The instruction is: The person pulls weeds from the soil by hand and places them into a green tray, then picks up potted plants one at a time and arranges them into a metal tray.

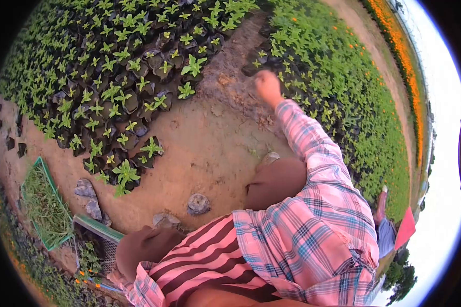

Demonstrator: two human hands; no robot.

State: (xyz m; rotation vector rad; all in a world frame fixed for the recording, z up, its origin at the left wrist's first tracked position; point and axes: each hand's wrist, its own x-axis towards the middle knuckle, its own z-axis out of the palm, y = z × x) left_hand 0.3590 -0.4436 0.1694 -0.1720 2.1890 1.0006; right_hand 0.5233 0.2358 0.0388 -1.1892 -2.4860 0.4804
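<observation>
My right hand [269,87] reaches out over the dirt strip, beside dark-potted seedlings [287,66]. Its fingers are curled together, and whatever they may hold is too small to make out. Low at the left, my left hand [119,280] is partly hidden by the plaid sleeve, near the green-rimmed crate [100,228]; its fingers cannot be made out. Many young plants in black bags [112,102] spread over the ground at the upper left. A larger bright seedling [193,65] stands at the edge of that group.
A green-framed tray [69,233] of cut grass lies at the left, near grey stones [89,197]. Another stone [198,203] sits on the bare soil by my knees. Dense plants and orange flowers [407,66] line the right. A co-worker's arm [381,204] shows at the far right.
</observation>
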